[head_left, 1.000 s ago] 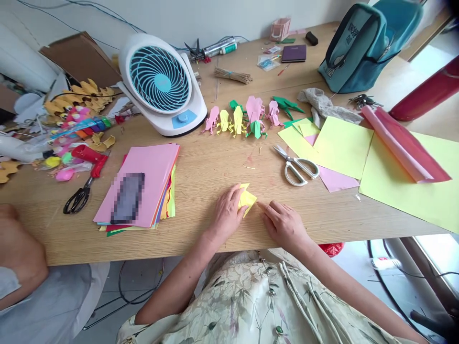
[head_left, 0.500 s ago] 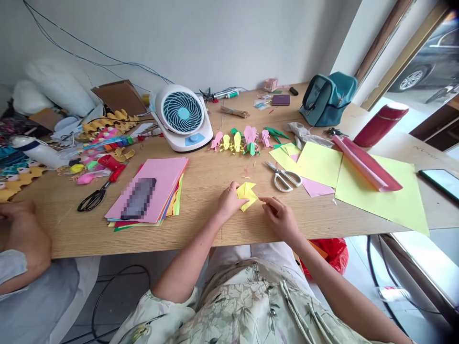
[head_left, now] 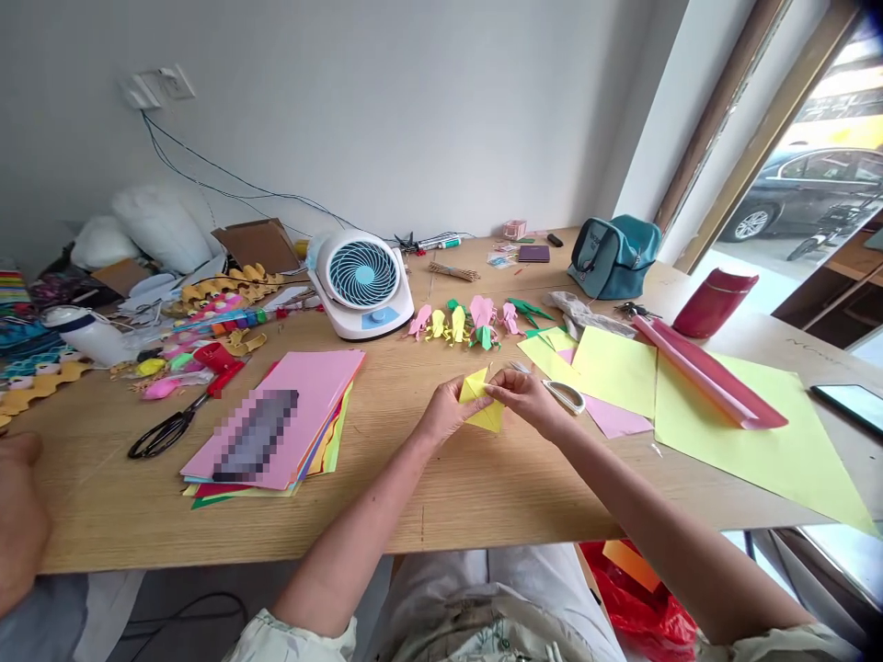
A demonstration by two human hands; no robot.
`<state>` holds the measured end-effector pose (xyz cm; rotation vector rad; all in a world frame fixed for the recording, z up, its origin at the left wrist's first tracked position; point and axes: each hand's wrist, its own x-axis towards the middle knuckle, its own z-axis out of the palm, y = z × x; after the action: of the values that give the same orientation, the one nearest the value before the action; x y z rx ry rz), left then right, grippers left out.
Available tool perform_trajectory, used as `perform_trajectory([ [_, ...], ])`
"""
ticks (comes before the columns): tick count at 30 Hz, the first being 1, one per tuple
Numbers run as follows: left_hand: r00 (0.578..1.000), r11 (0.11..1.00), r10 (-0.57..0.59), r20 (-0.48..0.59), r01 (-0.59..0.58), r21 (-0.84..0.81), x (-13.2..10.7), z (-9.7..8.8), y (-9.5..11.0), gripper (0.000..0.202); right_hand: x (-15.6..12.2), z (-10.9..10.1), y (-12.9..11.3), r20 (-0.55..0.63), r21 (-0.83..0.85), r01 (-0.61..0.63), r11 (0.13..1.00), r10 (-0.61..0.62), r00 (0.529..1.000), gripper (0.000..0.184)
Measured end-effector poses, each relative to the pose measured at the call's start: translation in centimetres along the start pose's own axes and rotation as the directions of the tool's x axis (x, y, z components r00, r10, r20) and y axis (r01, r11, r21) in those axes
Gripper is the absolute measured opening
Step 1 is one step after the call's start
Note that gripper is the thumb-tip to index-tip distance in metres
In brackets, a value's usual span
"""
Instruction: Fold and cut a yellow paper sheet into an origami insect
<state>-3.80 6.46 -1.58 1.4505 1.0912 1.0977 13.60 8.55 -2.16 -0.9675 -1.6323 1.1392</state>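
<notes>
A folded piece of yellow paper (head_left: 488,418) is held up over the front of the table between both my hands. My left hand (head_left: 445,409) grips its left side, thumb across the front. Fingers of my right hand (head_left: 528,393) pinch its upper right edge. White-handled scissors (head_left: 567,397) lie just behind my right hand, their blades partly hidden by it. Beyond my hands stands a row of small folded paper figures, among them a yellow one (head_left: 457,325), a pink one (head_left: 481,311) and a green one (head_left: 485,339).
A stack of coloured paper (head_left: 324,386) with a blurred-out object on it lies left, near black-handled scissors (head_left: 166,434). Yellow sheets (head_left: 731,441) and a rolled red sheet (head_left: 717,377) lie right. A fan (head_left: 365,285) stands behind. Another person's arm (head_left: 20,524) rests at the left edge.
My right hand has moved in to pinch the paper's upper edge, and the paper has been turned in my left hand. The camera view has tilted up.
</notes>
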Motion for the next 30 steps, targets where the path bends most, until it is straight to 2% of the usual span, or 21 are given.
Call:
perform_trajectory([
  [6, 0.998, 0.999, 0.044, -0.051, -0.043, 0.023, 1.5, -2.0, -0.6, 0.040, 0.6, 0.6, 0.2, 0.118, 0.083, -0.037, 0.996, 0.027, 0.993, 0.043],
  [13, 0.997, 1.000, 0.006, 0.080, -0.004, -0.030, 0.6, -1.6, -0.7, 0.043, -0.6, 1.1, 0.4, 0.219, 0.114, -0.129, 0.985, 0.102, 0.970, 0.045],
  [17, 0.993, 1.000, -0.017, 0.113, 0.019, -0.019, 0.3, -1.7, -0.8, 0.043, -0.8, 0.8, 0.8, 0.233, 0.075, -0.116, 0.990, 0.096, 0.968, 0.047],
  [21, 0.996, 0.999, -0.040, 0.074, 0.038, 0.035, 0.3, -1.7, -1.2, 0.041, -0.9, 0.7, 1.5, 0.243, 0.016, -0.124, 0.992, 0.116, 0.963, 0.049],
  [27, 0.979, 0.987, -0.146, 0.139, 0.154, -0.052, 0.3, -1.6, -1.9, 0.043, -1.1, 1.1, 1.9, 0.219, -0.059, -0.151, 0.987, 0.160, 0.963, 0.050],
  [30, 0.975, 0.983, -0.177, 0.135, 0.181, -0.015, 0.2, -1.5, -1.9, 0.042, -1.4, 1.4, 2.0, 0.245, -0.061, -0.177, 0.982, 0.187, 0.951, 0.049],
])
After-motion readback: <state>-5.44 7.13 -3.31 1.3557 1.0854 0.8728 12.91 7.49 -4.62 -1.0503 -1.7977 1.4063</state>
